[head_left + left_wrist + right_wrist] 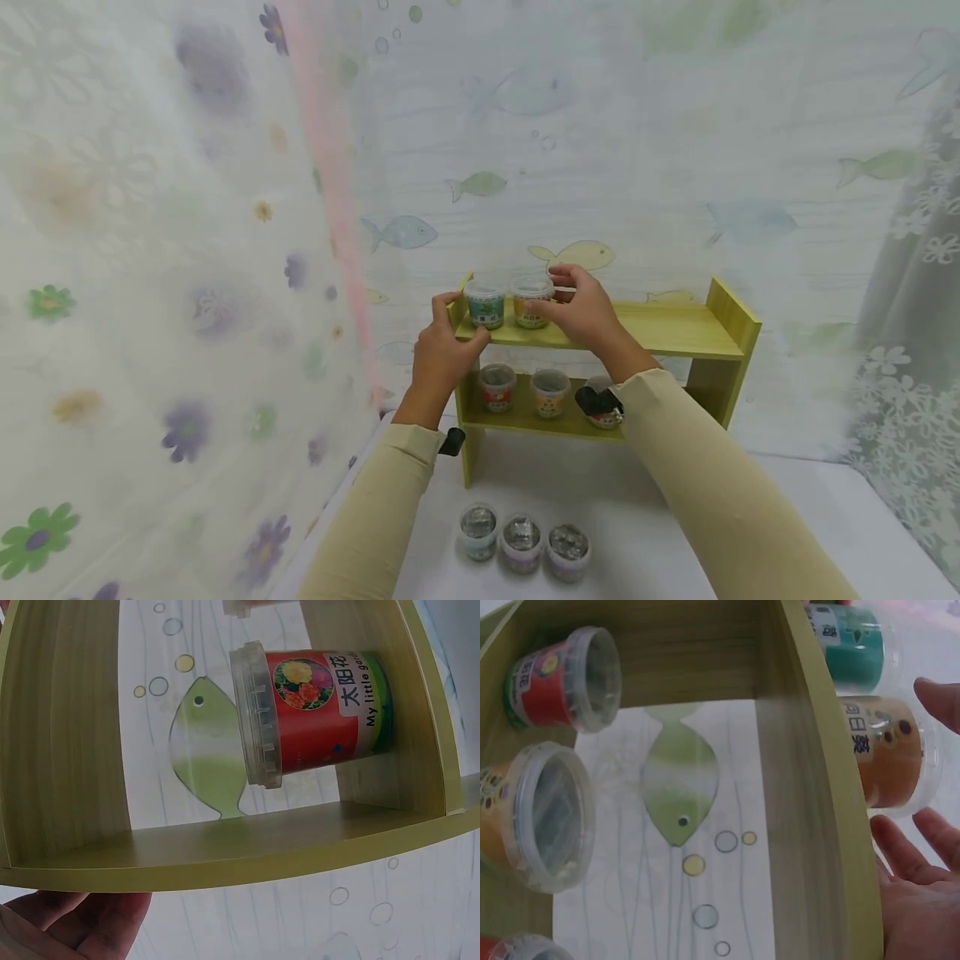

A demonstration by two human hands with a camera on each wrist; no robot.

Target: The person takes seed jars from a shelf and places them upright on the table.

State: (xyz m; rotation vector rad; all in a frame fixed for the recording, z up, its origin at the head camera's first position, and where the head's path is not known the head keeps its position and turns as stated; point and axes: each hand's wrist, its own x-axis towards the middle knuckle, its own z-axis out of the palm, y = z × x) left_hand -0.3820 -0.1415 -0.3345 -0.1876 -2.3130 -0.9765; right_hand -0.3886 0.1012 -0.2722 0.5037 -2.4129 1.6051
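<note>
Pale cloth sheets (675,125) with fish and flowers hang behind and to the left of a white table (652,533). Near the table's back edge stands a yellow-green wooden shelf (667,325) with two boards. Someone in long tan sleeves (382,508) reaches both bare hands to the shelf's top left corner.

The right hand (588,312) curves loosely around a round orange plastic cup (892,757) with a clear rim, its fingers spread wide. The left hand (446,350) is by a round teal plastic cup (486,310); one cannot tell if it grips that cup. Both cups stand upright on the top board, teal nearest the left edge, orange just to its right.

Along the lower board stand a round red cup (497,398) near the left edge, a pale orange cup (550,403), and one more red cup (602,423), partly hidden. Three little silver-topped cups (521,546) sit on the table in front.

It looks like the step now is lining up the top cups. The next move probably calls for letting go softly, so neither tips.
</note>
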